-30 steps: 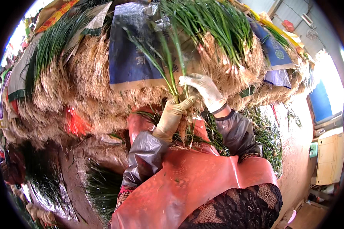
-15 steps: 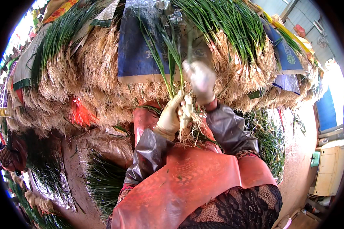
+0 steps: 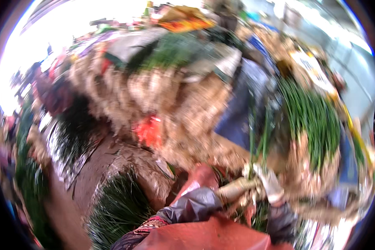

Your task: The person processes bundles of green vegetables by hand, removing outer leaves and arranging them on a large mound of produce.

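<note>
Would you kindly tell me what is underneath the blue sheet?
Pale roots show just below the lower edge of the blue sheet; whatever lies beneath it is covered and cannot be seen. Green stalks in the left hand hide part of it.

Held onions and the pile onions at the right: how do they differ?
The held onions are only a few stalks; the pile onions form a thick bunch. The held onions stand apart with gaps between them, while the pile onions are packed close. The left hand grips the held onions; the pile onions lie on the pile. Both have long green leaves.
</note>
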Demonstrator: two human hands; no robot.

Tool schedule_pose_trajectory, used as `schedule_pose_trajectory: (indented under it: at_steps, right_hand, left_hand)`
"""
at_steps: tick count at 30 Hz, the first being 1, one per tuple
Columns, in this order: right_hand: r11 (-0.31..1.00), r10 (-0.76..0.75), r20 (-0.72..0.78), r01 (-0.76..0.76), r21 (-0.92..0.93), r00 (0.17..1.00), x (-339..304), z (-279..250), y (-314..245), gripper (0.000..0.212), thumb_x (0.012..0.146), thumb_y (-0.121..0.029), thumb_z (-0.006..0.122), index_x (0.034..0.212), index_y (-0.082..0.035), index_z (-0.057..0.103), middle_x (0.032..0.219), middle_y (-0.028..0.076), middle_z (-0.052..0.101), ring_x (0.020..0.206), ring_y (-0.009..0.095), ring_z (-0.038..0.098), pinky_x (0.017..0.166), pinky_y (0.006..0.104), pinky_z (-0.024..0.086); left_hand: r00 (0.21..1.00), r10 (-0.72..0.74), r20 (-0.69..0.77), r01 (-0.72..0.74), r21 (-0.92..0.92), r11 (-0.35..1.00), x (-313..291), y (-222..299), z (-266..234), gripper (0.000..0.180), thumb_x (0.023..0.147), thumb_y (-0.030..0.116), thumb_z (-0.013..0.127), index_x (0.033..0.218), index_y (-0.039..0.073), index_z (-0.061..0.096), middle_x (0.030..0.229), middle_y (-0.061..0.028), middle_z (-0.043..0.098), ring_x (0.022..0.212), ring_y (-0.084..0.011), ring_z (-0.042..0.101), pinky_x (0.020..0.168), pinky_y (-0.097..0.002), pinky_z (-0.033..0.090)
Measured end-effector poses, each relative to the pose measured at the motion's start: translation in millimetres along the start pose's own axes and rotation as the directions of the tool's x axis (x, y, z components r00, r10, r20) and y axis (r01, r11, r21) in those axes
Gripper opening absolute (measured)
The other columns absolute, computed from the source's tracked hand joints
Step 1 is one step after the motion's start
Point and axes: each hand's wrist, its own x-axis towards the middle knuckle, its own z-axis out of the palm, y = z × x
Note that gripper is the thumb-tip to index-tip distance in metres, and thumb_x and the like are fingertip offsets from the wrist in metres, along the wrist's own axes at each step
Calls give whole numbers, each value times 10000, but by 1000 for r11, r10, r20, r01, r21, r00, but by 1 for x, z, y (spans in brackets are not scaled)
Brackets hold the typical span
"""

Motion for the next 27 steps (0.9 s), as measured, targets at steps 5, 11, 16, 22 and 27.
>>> schedule_pose_trajectory:
  at_steps: [5,11,16,22,27]
  right_hand:
    - [947,-261,-389,156,-280,884,20,-63,12,512,901,-313,622,1267,34,535,1199,143,620,1141,250,568,938,377,474]
    - [-228,-694,-317,-616,-754,646,76,-148,-1,346,854,-233,615,1123,-15,617,1024,187,643,994,300,612,753,386,514]
    - [75,-654,-415,-492,-867,632,89,-123,-27,296,787,-163,625,1076,-101,647,801,135,649,756,324,622,665,443,494]
    - [929,-99,-586,-136,-343,804,65,-95,19,164,880,-174,620,911,-14,643,649,52,623,497,138,561,486,278,453]
    - [971,3,-221,50,235,975,38,-72,8,187,918,-187,590,874,-15,649,792,71,657,654,124,611,588,238,491]
  left_hand:
    - [999,2,50,-14,240,971,-25,49,15,332,965,364,541,1003,46,629,693,1,636,558,-86,586,482,-215,446]
    - [993,115,-38,-108,147,983,6,42,-11,353,960,298,544,1180,29,608,776,-24,647,691,-90,608,611,-230,477]
    - [926,195,-324,-116,248,962,-43,89,48,314,956,252,550,1194,51,587,859,-53,639,713,-126,628,569,-265,505]
    - [963,190,-193,-167,131,977,7,53,-22,297,970,198,514,1181,8,602,730,-77,619,626,-136,589,587,-243,505]
    - [902,168,-398,-65,259,964,19,25,-12,270,942,235,591,1092,22,661,712,-3,610,543,-47,504,448,-188,372]
